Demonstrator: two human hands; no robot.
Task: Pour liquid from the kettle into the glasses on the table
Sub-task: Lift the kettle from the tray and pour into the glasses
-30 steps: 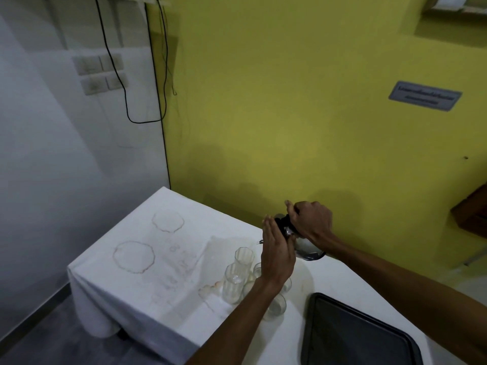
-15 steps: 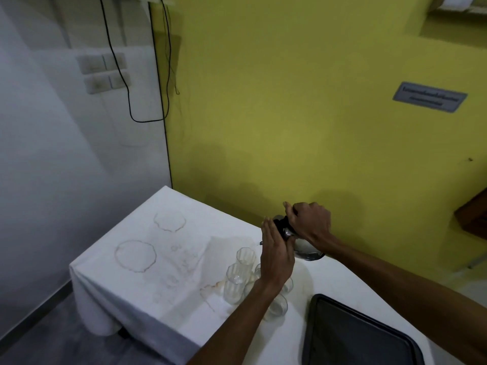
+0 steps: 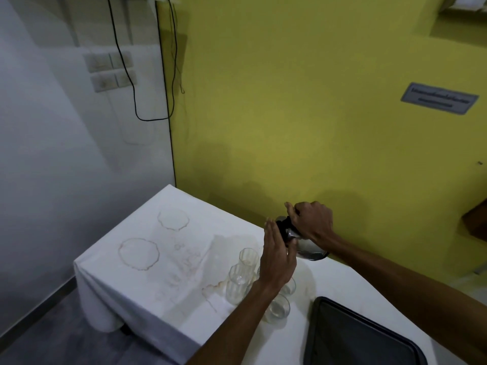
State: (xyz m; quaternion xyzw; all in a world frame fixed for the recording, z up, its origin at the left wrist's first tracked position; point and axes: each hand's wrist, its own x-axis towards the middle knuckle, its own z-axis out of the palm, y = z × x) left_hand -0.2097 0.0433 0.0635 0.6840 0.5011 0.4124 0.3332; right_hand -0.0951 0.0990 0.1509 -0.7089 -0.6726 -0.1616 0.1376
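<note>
A shiny metal kettle [image 3: 309,247] with a black top is tilted to the left above the table, near the yellow wall. My right hand [image 3: 312,219] grips its handle from above. My left hand [image 3: 278,255] has its fingers straight, and the palm presses against the kettle's black lid end. Below it stand several clear glasses: a tall one [image 3: 248,259] at the back, a tall one [image 3: 238,284] in front, a short one [image 3: 276,308] nearest me. My left hand and wrist hide part of the group. No stream of liquid is visible.
The table [image 3: 147,293] wears a white cloth with brown ring stains and a damp patch. A black tray [image 3: 353,335] lies at the near right. The yellow wall runs close behind the kettle. Black cables hang down the wall corner at the left.
Both hands and the kettle hold nearly the same pose. The view has shifted slightly.
</note>
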